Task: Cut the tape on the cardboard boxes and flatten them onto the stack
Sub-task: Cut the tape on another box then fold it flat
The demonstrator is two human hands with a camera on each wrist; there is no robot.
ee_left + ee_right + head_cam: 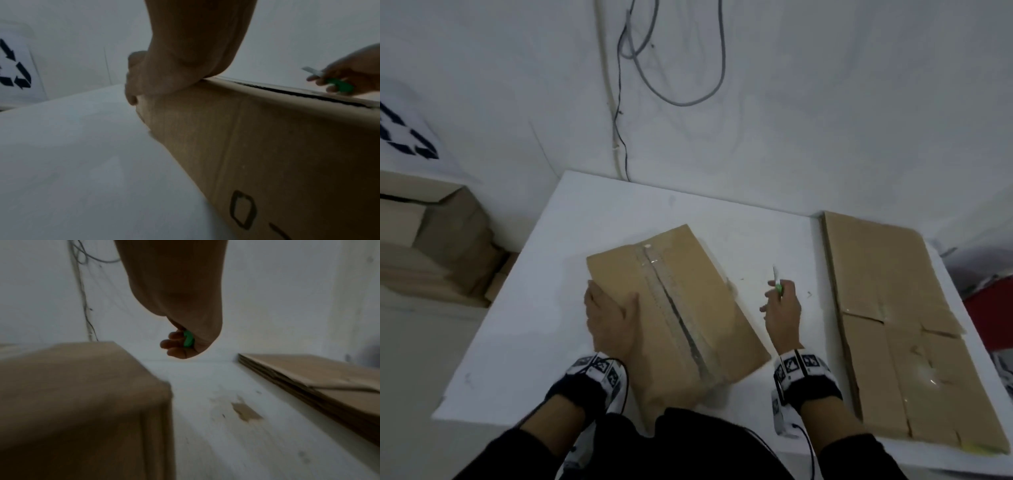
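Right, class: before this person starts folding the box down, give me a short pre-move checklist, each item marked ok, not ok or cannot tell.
1. Top seam tape cut along the box: ok over most of it, a dark gap shows; the far end looks still taped.
2. Bottom seam tape cut: cannot tell, it faces the table.
3. Box steadied: ok, the left hand rests on its top with fingers over the left edge.
4. Cutter clear of the box: ok, the right hand holds it beside the box.
5. Blade retracted: not ok, it sticks out.
6. Flattened stack free to receive: ok, nothing lies on it.
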